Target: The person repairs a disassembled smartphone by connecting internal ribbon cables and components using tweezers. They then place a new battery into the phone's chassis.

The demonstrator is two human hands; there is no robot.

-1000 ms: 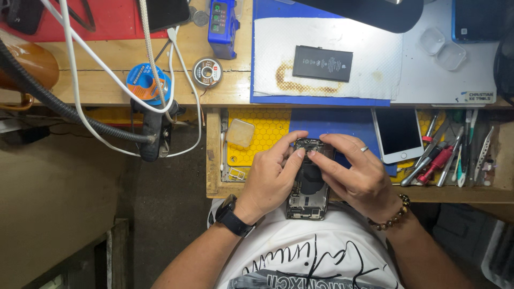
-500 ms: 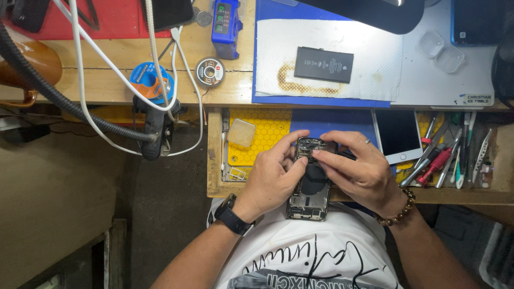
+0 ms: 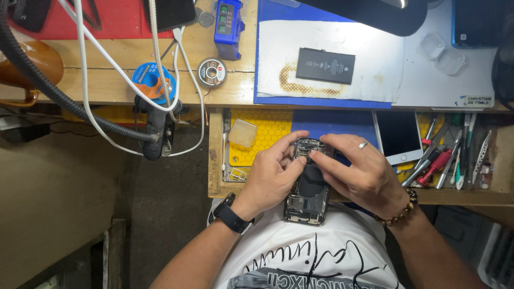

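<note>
Both forearms are raised from the bottom of the view and angled inward, so that the hands are brought close together above the lap. The left hand (image 3: pixel 270 176) is turned palm-down, its fingers curled and its thumb pressed inward toward the right hand (image 3: pixel 358 174). The right hand is likewise held palm-down, the index finger and thumb extended toward the left and pinched near the left fingertips.

Wooden workbench (image 3: pixel 107 85) above open drawer (image 3: pixel 215 155); dark floor (image 3: pixel 155 214) below; lamp head (image 3: pixel 375 13) overhead.
</note>
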